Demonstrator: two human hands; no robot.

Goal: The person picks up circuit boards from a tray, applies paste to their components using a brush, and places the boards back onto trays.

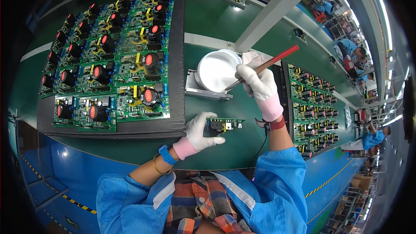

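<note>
A small green circuit board (224, 125) is being held by the left hand (200, 131), whose white-gloved fingers (207, 120) are closed around the board's left end, where a dark block-shaped part is sitting. The board is being kept level just above the green surface (242, 147), just in front of the white tub (216, 70) that serves as the landmark here.

A red-handled brush (271, 63) is being gripped by the right hand (259, 84), its gloved fingers (245, 74) wrapped tightly about the handle. The brush is being held slanted, its lower end being dipped over the right rim of the white tub, its red upper end pointing up and away to the tub's right. The tub itself is being carried on a grey metal block (203, 91).

To the left of the tub, a dark tray (173, 121) is being occupied by rows of green boards with black and red round parts (112, 56). To the right of the tub, beyond the right hand, another dark tray of small green boards (312, 104) is being kept. A red wrist strap (275, 124) with a dark cord is being worn just below the right glove.
</note>
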